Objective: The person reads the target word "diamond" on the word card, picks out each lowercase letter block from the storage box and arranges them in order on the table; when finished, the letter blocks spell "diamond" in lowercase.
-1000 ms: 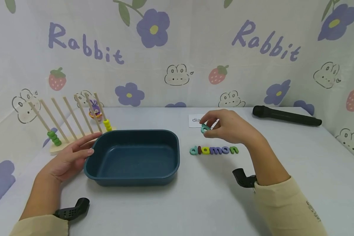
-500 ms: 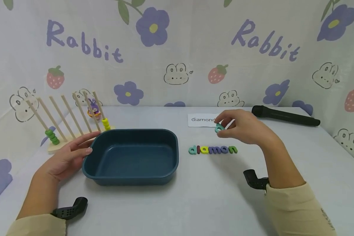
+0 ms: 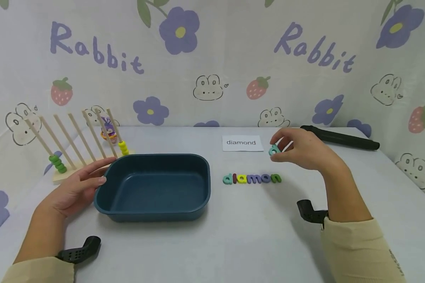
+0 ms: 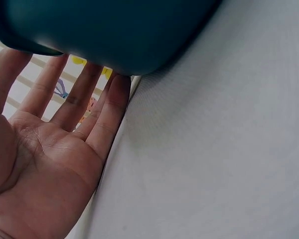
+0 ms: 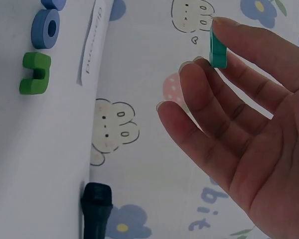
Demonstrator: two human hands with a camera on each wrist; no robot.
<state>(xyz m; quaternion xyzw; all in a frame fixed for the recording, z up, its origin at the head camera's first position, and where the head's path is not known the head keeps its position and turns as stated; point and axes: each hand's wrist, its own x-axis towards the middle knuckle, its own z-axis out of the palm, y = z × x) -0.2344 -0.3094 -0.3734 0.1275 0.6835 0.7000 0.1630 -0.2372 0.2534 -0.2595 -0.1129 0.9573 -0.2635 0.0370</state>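
In the head view my right hand (image 3: pixel 306 151) pinches a teal letter d (image 3: pixel 274 149) above the table, just right of a white card (image 3: pixel 242 143) printed "diamond". The right wrist view shows the letter (image 5: pixel 219 52) edge-on at the fingertips, the lower fingers loosely bent. Below the card lies a row of coloured letters reading "diamon", from a teal d (image 3: pixel 228 179) to a green n (image 3: pixel 276 178). At the left end of a dark blue rectangular bin (image 3: pixel 152 217) rests my left hand (image 3: pixel 76 186). Its straight fingers touch the outer wall, and the thumb is at the rim.
Behind the left hand stands a wooden peg rack (image 3: pixel 67 175) with green beads (image 3: pixel 58 164) and yellow beads (image 3: pixel 123 148). A small purple toy (image 3: pixel 108 127) sits beyond it. A black microphone (image 3: pixel 347 138) lies at the back right, before the printed curtain (image 3: pixel 226 47).
My right hand has carried the teal d rightward, off the card, so the whole printed word now shows. The left hand stays at the bin while the view shifts slightly.
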